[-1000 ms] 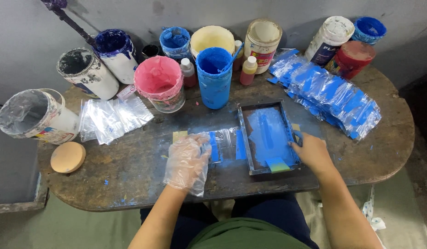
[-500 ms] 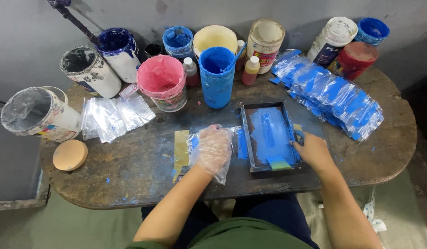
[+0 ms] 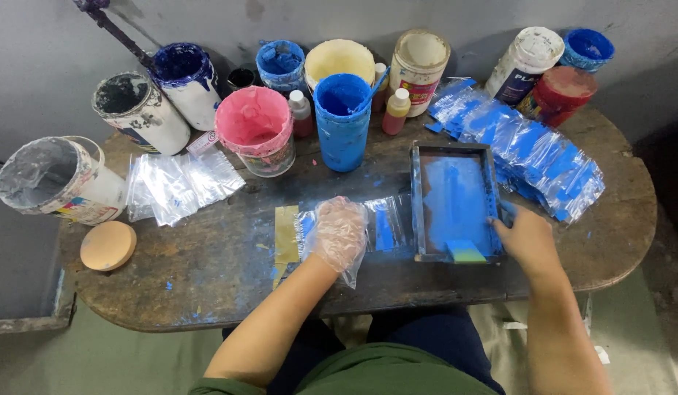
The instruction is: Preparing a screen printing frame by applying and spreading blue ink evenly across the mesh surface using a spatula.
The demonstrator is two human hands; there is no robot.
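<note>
My left hand [image 3: 337,232], in a thin clear plastic glove, lies flat on a clear plastic bag [image 3: 383,223] printed with a blue patch, pressing it to the dark table [image 3: 207,271]. A yellowish card [image 3: 286,235] lies under the bag's left end. My bare right hand [image 3: 527,238] grips the right side of a small dark screen-printing frame [image 3: 452,197] coated in blue ink. A small squeegee [image 3: 465,251] with blue ink rests at the frame's near end.
A row of printed blue bags [image 3: 529,150] lies fanned at the right. Blank clear bags [image 3: 179,183] lie at the left. Several paint tubs and squeeze bottles line the back, among them a blue cup [image 3: 342,121] and pink tub [image 3: 257,130]. A round wooden lid [image 3: 107,245] sits near the left edge.
My gloved left hand has moved right along the table, from the bag's left end to its middle beside the frame. My right hand has stayed on the frame.
</note>
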